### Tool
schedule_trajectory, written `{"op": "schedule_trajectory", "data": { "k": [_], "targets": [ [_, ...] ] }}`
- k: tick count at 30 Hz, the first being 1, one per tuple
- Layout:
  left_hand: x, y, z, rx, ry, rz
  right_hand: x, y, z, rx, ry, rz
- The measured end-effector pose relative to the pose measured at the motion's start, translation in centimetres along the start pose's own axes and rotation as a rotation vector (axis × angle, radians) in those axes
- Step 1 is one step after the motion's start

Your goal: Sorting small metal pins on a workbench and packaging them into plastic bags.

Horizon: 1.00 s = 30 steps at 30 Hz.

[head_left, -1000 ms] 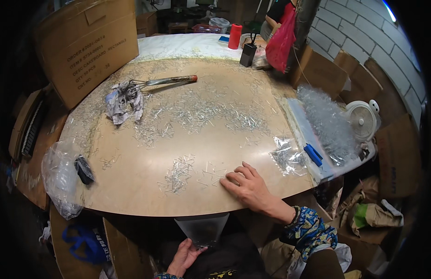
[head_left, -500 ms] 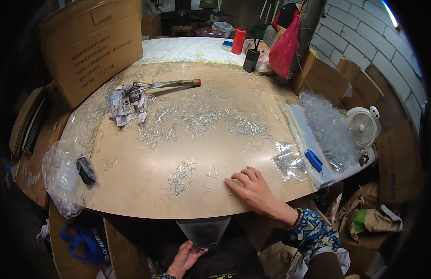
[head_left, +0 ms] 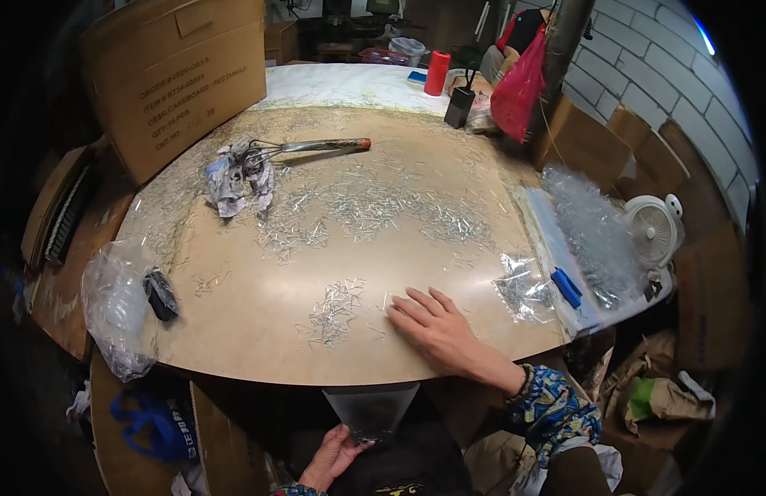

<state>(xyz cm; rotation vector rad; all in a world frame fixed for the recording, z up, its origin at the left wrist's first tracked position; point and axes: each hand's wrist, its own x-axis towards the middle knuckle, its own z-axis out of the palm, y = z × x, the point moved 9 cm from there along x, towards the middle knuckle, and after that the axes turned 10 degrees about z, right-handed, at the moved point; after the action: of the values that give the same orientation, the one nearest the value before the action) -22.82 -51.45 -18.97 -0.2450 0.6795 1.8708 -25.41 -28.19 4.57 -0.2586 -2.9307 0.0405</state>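
Below the table's front edge, my left hand (head_left: 335,453) pinches the lower end of a clear plastic bag (head_left: 371,407); a few small shiny bits show at the bag's bottom. My right hand (head_left: 439,335) lies palm down on the board near the front edge, fingers stretched out and pointing to the far left. Just left of its fingertips are a few loose bent wire pieces, and beyond them a small heap of bent wire pieces (head_left: 333,312). What is under the palm is hidden. Farther back, a wide band of such wire pieces (head_left: 370,211) spreads across the tabletop (head_left: 242,331).
A wire-pronged tool (head_left: 325,145) rests on crumpled paper (head_left: 227,183). Filled clear bag (head_left: 523,289), blue cutter (head_left: 566,288), plastic bags (head_left: 585,236) and white fan (head_left: 650,227) are at right. A plastic bag (head_left: 118,306) hangs over the left edge; a large carton (head_left: 176,74) stands behind.
My right hand has slid left toward the small heap and flattened, its fingers straighter. My left hand keeps hold of the bag. The whole view has shifted slightly.
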Motion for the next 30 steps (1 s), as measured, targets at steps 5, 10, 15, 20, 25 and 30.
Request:
{"op": "schedule_trajectory", "data": {
  "k": [5,10,15,20,25,30],
  "targets": [
    [-0.2,0.0,0.9,0.014,0.008,0.007,0.2,-2.4,0.9,-0.089,-0.014,-0.082],
    [-0.1,-0.1,0.2,-0.012,0.003,0.003,-1.6,-1.4,0.7,-0.145,-0.079,-0.046],
    [0.0,0.0,0.2,-0.017,0.004,-0.012,2.6,-0.9,0.5,-0.122,0.028,-0.049],
    [0.3,-0.9,-2.1,0.053,0.007,-0.007,5.7,0.2,2.7,-0.136,0.067,-0.102],
    [0.1,-0.4,-0.7,-0.033,0.032,-0.008,3.8,1.8,2.4,-0.129,-0.048,0.001],
    [0.3,-0.4,-0.5,-0.026,0.003,-0.005,1.7,3.3,1.5,-0.200,-0.054,0.111]
  ]
}}
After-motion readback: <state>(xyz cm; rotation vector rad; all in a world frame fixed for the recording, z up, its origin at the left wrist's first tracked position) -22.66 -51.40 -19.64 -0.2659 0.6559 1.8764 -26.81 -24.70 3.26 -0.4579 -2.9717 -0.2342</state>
